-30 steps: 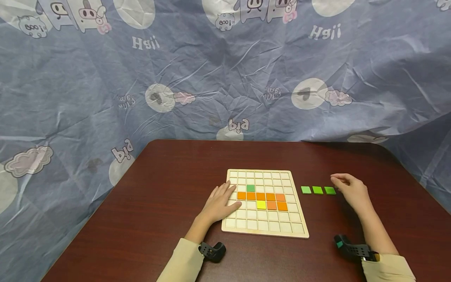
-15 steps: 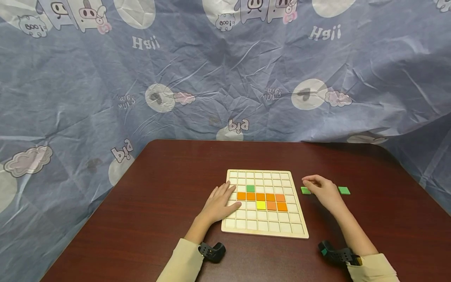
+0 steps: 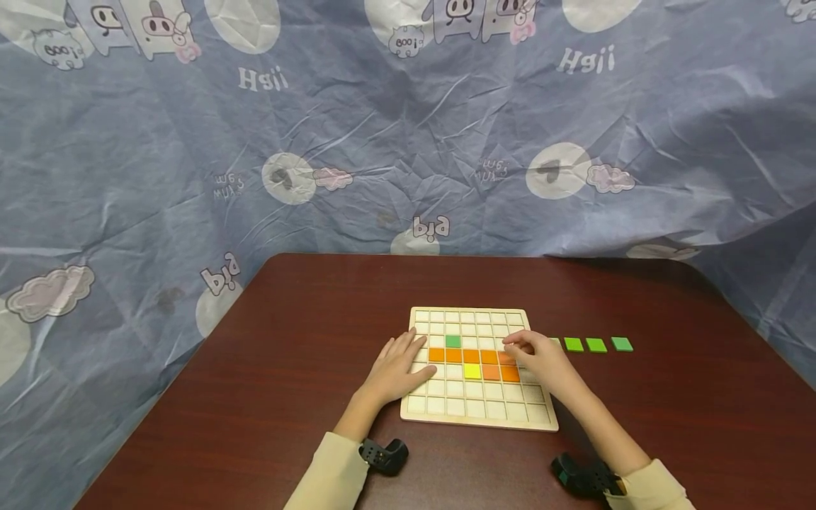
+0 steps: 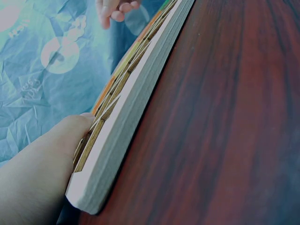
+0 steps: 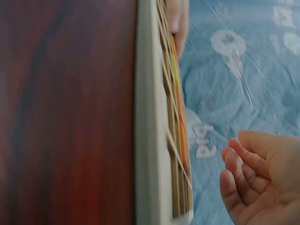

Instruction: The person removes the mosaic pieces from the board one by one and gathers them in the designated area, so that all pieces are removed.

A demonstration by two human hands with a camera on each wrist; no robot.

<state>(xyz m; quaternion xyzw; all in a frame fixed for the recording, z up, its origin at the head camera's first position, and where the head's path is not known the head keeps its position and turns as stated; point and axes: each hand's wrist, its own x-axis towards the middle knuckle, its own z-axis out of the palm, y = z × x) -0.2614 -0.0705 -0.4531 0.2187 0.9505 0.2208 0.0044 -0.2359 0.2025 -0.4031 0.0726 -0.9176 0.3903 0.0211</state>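
Observation:
A pale wooden grid board lies on the dark red table. It holds a row of orange tiles, a yellow tile and a dark green tile. My left hand rests flat on the board's left edge, fingers straight. My right hand hovers over the board's right side, above the right-hand orange tiles. Its fingers are loosely curled and I see nothing in them in the right wrist view. Several green tiles lie in a row on the table right of the board.
The table has bare wood left of, behind and in front of the board. A blue printed cloth hangs behind and around it. The board's thick edge fills the left wrist view.
My right hand has moved left, from the far end of the green row, across it and onto the board's right side. One more green tile shows at the row's right end. The left hand stayed put.

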